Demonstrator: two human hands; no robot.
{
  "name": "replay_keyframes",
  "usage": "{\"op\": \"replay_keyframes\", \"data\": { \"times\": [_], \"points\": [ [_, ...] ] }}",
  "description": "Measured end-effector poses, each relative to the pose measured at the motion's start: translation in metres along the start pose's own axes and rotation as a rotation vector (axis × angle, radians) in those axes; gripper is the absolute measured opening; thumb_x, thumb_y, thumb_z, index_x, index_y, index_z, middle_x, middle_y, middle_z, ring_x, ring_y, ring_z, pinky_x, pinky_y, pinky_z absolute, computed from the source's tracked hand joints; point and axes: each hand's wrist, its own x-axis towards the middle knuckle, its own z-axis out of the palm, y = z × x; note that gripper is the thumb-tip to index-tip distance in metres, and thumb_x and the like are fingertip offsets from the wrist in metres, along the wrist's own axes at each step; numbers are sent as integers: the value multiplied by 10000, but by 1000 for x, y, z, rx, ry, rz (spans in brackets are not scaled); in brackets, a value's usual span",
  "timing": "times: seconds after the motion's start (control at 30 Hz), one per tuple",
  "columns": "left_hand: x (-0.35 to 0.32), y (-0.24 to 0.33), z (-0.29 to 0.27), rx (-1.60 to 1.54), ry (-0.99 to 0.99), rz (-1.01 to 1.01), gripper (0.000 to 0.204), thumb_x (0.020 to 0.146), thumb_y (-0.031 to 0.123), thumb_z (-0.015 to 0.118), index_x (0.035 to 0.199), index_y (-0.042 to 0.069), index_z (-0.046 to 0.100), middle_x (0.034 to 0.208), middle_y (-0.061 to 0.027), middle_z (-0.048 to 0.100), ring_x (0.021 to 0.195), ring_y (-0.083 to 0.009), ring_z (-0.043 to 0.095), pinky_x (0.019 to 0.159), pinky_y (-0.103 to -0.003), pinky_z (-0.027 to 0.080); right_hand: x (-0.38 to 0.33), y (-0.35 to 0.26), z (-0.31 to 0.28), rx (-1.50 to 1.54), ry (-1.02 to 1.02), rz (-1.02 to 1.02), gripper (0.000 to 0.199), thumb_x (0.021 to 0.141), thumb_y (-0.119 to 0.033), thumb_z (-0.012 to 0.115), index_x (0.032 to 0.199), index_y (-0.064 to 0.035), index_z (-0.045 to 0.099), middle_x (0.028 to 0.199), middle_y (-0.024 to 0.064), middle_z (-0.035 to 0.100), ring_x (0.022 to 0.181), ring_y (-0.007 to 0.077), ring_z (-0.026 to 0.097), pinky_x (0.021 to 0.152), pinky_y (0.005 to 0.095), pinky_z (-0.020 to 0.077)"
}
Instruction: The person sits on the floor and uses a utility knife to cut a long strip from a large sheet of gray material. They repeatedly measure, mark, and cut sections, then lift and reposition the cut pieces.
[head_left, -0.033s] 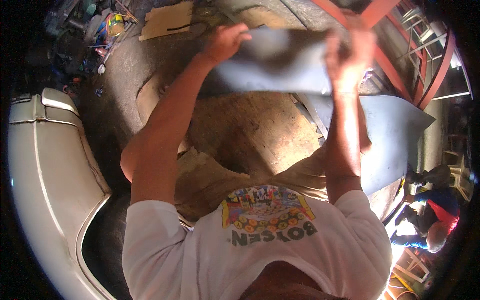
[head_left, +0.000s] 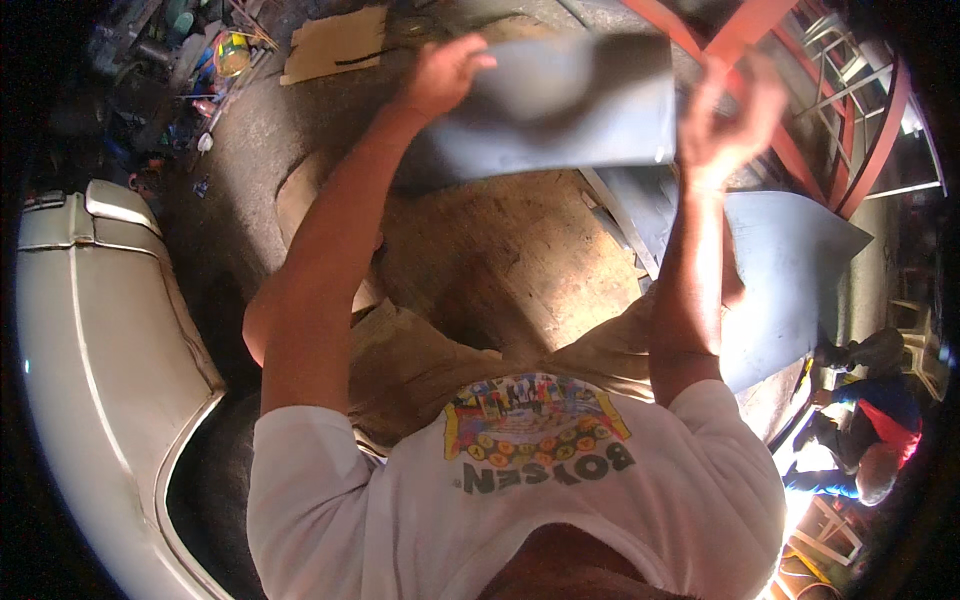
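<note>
A cream vehicle panel [head_left: 110, 350] curves down the left; a broad grey sheet [head_left: 780, 265] lies right of a brown board [head_left: 490, 245]. Beyond the board, between the hands, is a smaller grey sheet [head_left: 575, 130] — right hand [head_left: 735, 120] released just beside it, fingers blurred; left hand [head_left: 446, 76] at its left end, grasp impossible to tell.

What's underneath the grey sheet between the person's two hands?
Just past the near edge of the grey sheet, part of a brown board and a narrow pale strip show. Whatever lies directly beneath the sheet is covered, so I can't tell.
</note>
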Motion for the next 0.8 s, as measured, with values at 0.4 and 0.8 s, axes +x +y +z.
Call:
{"op": "replay_keyframes", "data": {
  "times": [0.4,0.8],
  "points": [
    [73,-13,-115,-335,652,-478,344,954,268,740,1138,-18,694,982,-146,746,922,-261,693,840,-362,532,-238,36,137,1295,-599,1420,535,908,-347,798,1242,40,639,1190,100,679,1136,191,573,1051,332,391],
    [-227,-138,30,286,69,-1533,554,1039,345,545,1376,-95,531,1415,-273,556,1235,-429,598,1018,-467,497,-349,28,110,253,-1583,1039,705,853,-376,803,1341,72,561,1260,302,648,1211,395,626,1005,453,504]
  ]
}}
